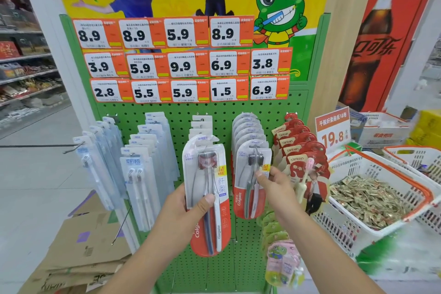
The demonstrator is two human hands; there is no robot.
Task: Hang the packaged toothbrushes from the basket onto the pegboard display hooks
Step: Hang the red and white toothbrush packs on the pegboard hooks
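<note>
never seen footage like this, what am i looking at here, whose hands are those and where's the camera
There is no machine here. This is one picture from a wide-angle camera worn on a person's head, looking forward and down, so the two arms reaching in from the bottom are that person's own.

The person stands at a green pegboard in a shop, with price tags above it and rows of packaged toothbrushes hanging on hooks.

The left hand holds a red Colgate toothbrush pack in front of the board, thumb across its front. The right hand pinches the front pack of a hanging Colgate row.

To the right stands a white basket of small sachets; flattened cardboard lies lower left.
</note>
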